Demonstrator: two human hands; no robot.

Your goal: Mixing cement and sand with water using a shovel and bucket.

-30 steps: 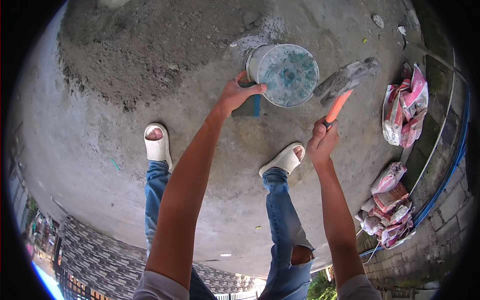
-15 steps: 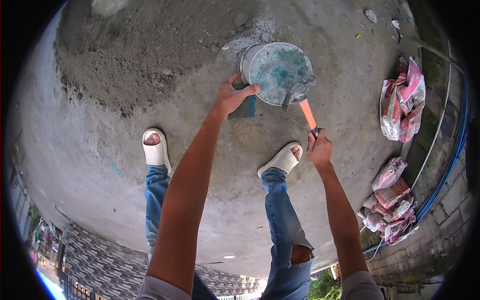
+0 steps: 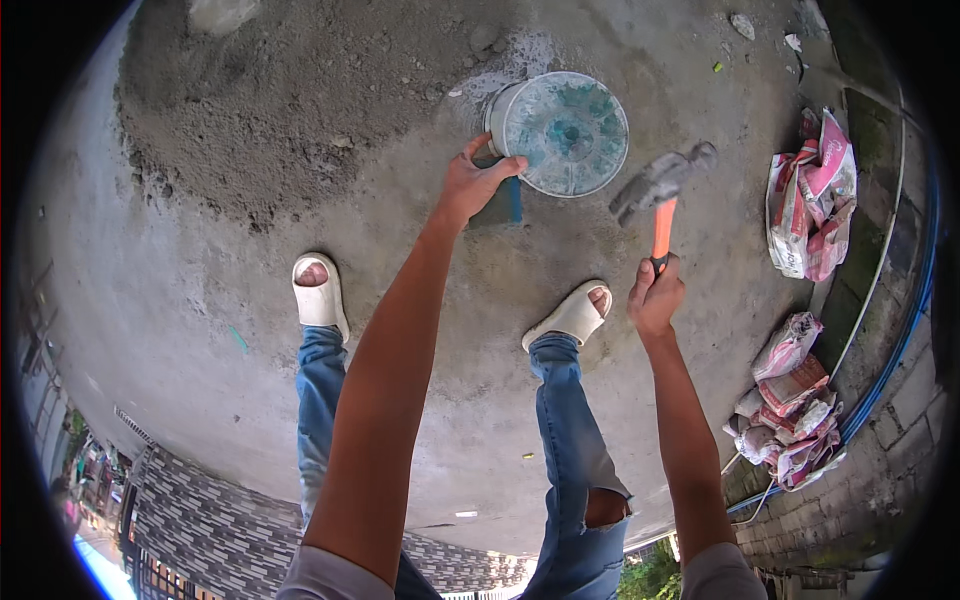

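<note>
A pale bucket [image 3: 570, 135] is held tilted above the concrete, its round teal face crusted with grey residue and turned up toward me. My left hand [image 3: 476, 182] grips its near left edge, thumb on the face side and fingers on the outer wall. Just below that hand shows a dark flat piece with a blue edge [image 3: 514, 202], partly covered by the hand. To the right of the bucket, my right hand [image 3: 656, 297] is wrapped around the orange and black handle of a hammer [image 3: 662, 230]. Its dirty grey head is raised and apart from the bucket.
A broad heap of grey sand mix [image 3: 260, 120] spreads at the far left. Crumpled red and white sacks [image 3: 812, 200] lie at the right, with more sacks [image 3: 790, 405] nearer. Blue pipes [image 3: 890, 370] run along the block wall. My sandalled feet [image 3: 568, 315] stand apart on the concrete.
The hammer head has swung from against the bucket's near right edge out to the right, with my right hand moving slightly right. My left hand keeps its grip on the bucket.
</note>
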